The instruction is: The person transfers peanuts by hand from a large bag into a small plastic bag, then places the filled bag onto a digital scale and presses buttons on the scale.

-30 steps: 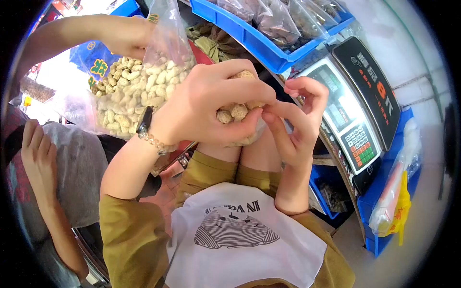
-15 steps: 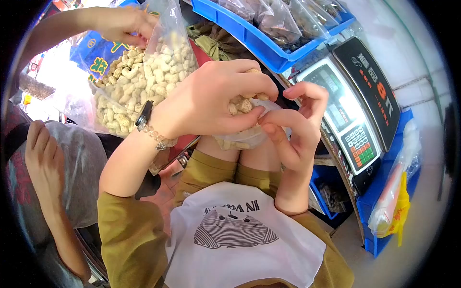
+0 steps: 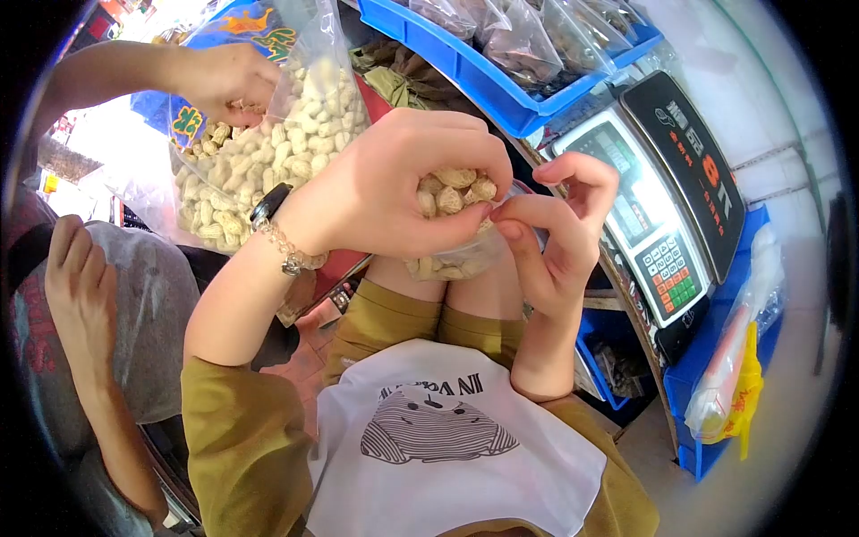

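Note:
My left hand [image 3: 394, 183], with a dark watch and a beaded bracelet at the wrist, is curled around a handful of unshelled peanuts [image 3: 455, 191]. Under it hangs a small clear plastic bag [image 3: 479, 255] with more peanuts inside. The fingertips of my right hand [image 3: 559, 224] pinch the bag's rim, close to my left thumb. Left of my hands stands a large clear sack of peanuts [image 3: 304, 134]. Another person's hand [image 3: 234, 85] reaches into that sack.
A digital scale [image 3: 653, 215] stands on the right. Behind it, a blue tray [image 3: 528, 112] holds several filled clear bags. A rolled plastic packet [image 3: 725, 367] lies at the far right. The other person's second hand [image 3: 80, 286] rests by their grey shirt at the left.
My left hand has turned and its fingers have lifted, so more of its peanuts show. The other person's hand has moved lower and left in the large sack.

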A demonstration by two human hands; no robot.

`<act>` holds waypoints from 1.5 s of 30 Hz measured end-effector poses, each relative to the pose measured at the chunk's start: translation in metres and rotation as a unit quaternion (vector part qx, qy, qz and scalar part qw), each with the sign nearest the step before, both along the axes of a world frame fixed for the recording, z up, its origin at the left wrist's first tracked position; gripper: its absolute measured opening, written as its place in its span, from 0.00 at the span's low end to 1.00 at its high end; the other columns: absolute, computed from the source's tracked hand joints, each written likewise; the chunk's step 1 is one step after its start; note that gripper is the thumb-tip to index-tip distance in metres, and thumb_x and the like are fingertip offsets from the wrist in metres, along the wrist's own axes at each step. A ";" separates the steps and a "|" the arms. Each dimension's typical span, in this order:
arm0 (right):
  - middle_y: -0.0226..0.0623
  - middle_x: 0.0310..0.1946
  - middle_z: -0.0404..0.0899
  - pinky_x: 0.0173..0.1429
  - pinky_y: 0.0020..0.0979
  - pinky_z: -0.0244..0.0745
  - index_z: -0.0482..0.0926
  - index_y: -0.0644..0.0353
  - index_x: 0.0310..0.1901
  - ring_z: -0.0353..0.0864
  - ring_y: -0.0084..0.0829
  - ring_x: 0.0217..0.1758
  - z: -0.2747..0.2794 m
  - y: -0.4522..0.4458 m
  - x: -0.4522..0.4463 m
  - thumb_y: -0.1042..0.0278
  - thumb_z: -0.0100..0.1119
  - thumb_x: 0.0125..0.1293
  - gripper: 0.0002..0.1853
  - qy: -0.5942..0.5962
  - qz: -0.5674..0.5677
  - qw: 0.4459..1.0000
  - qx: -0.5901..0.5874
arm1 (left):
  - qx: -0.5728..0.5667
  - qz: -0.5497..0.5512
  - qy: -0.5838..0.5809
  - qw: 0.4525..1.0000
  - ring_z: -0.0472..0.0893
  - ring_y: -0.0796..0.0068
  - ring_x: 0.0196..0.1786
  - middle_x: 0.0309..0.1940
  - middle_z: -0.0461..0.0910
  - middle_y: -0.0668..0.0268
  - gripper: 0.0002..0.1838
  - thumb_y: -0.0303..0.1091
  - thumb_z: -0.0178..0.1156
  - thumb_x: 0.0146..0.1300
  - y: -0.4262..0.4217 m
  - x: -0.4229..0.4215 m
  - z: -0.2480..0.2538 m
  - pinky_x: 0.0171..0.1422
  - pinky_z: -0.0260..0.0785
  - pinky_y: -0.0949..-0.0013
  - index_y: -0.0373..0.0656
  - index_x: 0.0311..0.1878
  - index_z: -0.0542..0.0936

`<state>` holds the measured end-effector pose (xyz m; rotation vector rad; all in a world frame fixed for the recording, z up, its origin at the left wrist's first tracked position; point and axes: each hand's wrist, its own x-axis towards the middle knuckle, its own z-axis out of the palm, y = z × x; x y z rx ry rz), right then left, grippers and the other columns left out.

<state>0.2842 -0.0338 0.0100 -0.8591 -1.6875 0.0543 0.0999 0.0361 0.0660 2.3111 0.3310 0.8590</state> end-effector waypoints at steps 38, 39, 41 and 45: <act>0.38 0.44 0.69 0.51 0.31 0.65 0.83 0.58 0.32 0.69 0.32 0.46 -0.009 0.010 0.013 0.67 0.68 0.58 0.05 0.093 -0.059 0.994 -0.003 | 0.195 0.257 0.221 0.920 0.76 0.52 0.51 0.44 0.79 0.60 0.11 0.24 0.63 0.50 -0.038 -0.048 0.030 0.59 0.67 0.56 0.40 0.40 0.81; 0.39 0.43 0.71 0.51 0.31 0.64 0.82 0.59 0.32 0.71 0.32 0.45 -0.008 0.010 0.012 0.67 0.67 0.59 0.06 0.109 -0.063 0.992 -0.021 | 0.238 0.301 0.238 0.892 0.76 0.53 0.51 0.44 0.79 0.61 0.11 0.24 0.63 0.50 -0.041 -0.046 0.028 0.58 0.68 0.57 0.41 0.39 0.81; 0.37 0.37 0.80 0.53 0.30 0.61 0.81 0.59 0.32 0.75 0.31 0.41 -0.007 0.019 0.015 0.65 0.65 0.62 0.07 0.105 -0.073 0.991 -0.030 | 0.287 0.356 0.266 0.849 0.76 0.55 0.50 0.44 0.79 0.62 0.09 0.24 0.64 0.51 -0.041 -0.046 0.027 0.56 0.68 0.59 0.42 0.38 0.81; 0.27 0.30 0.83 0.54 0.30 0.59 0.82 0.55 0.31 0.76 0.29 0.39 0.011 0.027 0.020 0.66 0.64 0.63 0.05 -0.002 -0.155 0.986 0.052 | 0.308 0.384 0.254 0.832 0.79 0.59 0.47 0.39 0.80 0.62 0.08 0.25 0.64 0.51 -0.036 -0.048 0.040 0.52 0.69 0.62 0.41 0.37 0.81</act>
